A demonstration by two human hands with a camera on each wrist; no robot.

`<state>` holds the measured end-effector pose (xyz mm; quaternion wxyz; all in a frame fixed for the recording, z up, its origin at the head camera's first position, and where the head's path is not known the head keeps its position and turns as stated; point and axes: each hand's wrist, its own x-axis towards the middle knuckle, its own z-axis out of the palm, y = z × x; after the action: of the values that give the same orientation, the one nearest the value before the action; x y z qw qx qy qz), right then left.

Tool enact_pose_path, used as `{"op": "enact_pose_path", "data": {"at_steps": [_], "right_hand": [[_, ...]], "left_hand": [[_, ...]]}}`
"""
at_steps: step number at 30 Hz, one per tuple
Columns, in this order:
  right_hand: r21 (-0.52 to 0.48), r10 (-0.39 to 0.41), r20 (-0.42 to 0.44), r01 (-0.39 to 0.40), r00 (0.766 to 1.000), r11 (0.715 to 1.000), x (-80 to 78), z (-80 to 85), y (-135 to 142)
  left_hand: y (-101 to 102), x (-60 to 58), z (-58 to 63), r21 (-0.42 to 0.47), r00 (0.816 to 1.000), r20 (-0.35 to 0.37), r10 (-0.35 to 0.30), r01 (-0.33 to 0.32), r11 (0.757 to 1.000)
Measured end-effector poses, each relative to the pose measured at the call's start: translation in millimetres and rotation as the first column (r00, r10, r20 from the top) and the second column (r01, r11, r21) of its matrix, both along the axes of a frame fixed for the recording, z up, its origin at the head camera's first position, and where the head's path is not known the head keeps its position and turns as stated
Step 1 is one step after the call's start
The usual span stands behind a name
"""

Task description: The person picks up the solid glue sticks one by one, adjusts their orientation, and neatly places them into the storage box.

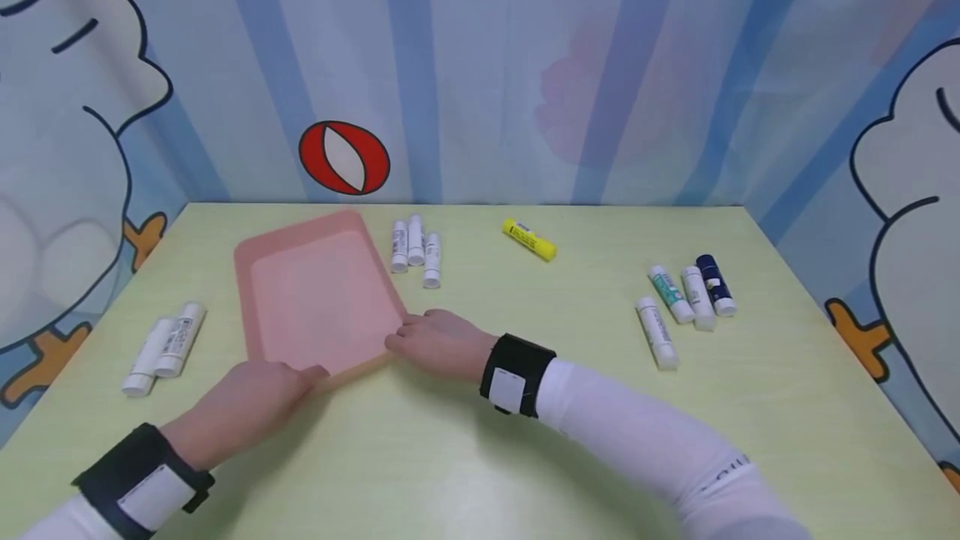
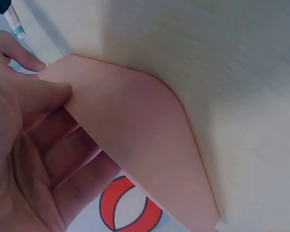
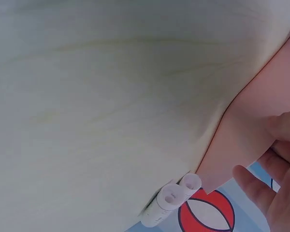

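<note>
A shallow pink tray (image 1: 318, 298) with rounded corners sits, slightly turned, on the left half of the table. At its near left corner my left hand (image 1: 243, 402) grips the wall. The left wrist view shows the thumb on the outer side of the tray (image 2: 130, 111) and the fingers over the rim. My right hand (image 1: 442, 344) holds the near right corner, its thumb against the outer wall in the right wrist view, fingers reaching over the edge. Nothing lies inside the tray.
Two white tubes (image 1: 180, 340) lie left of the tray, and three small white tubes (image 1: 416, 240) just right of it. A yellow tube (image 1: 529, 239) lies at the back. Several white, teal-labelled and navy tubes (image 1: 697, 297) are grouped at the right. A printed curtain (image 1: 480, 65) stands behind.
</note>
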<state>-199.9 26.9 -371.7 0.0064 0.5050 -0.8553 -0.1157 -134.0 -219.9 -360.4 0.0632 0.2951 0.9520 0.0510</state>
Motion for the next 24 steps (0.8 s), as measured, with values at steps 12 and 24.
{"op": "enact_pose_path", "data": {"at_steps": [12, 24], "right_hand": [[-0.012, 0.076, -0.052, -0.077, 0.996, 0.997, 9.0, -1.4, 38.5], [-0.012, 0.084, -0.011, -0.084, 0.996, 0.996, 23.5, 3.5, 80.7]], "left_hand": [[37.4, 16.7, -1.8, -0.034, 0.989, -0.033, -0.143, 0.142, 0.989], [58.3, 28.5, 2.5, 0.140, 0.986, 0.065, -0.151, 0.140, 0.980]]}}
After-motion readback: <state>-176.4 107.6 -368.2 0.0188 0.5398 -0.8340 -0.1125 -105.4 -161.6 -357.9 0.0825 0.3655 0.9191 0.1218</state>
